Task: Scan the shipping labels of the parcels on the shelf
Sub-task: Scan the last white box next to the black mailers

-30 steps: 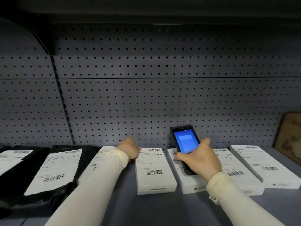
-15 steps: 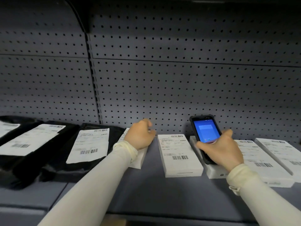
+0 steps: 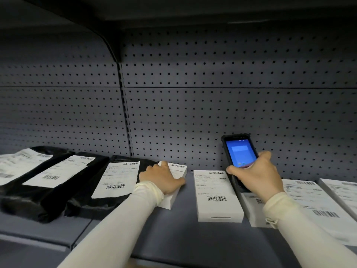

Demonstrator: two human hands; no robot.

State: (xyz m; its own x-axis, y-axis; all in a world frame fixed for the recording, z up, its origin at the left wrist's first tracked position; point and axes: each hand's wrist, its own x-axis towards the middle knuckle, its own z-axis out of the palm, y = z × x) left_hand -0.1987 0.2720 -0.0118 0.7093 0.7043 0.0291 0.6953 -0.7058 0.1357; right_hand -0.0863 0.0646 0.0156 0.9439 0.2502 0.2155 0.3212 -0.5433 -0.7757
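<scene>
Nearest, two cream long sleeves (image 3: 119,219) reach in from about 6 o'clock over the front lip of the grey metal shelf (image 3: 173,235). The left hand (image 3: 162,178) lies palm-down on a flat white cardboard box with a printed shipping label (image 3: 178,172), fingers curled over its far left edge and thumb along its right side, so it grips the box; this parcel sits a little left of centre, angled toward 1 o'clock. At 3 o'clock from it, apart from it, lies a second flat white labelled box (image 3: 214,194), barcode at its near end. The right hand (image 3: 258,176) holds a black rugged handheld scanner with a lit blue screen (image 3: 239,151) tilted up above a third white labelled box (image 3: 253,209), fingers wrapped round the device's lower body and thumb at the screen's bottom edge. Further toward 3 o'clock are a fourth white labelled box (image 3: 313,202) and a fifth (image 3: 342,192), cut by the frame edge. Toward 9 o'clock three black plastic mailer bags with white labels lie side by side: the nearest (image 3: 117,178) just beside the gripped box, the middle one (image 3: 58,173), and the outermost (image 3: 21,163), whose label print is too blurred to read. Behind everything, at 12 o'clock, stands the grey perforated back panel (image 3: 212,105).
</scene>
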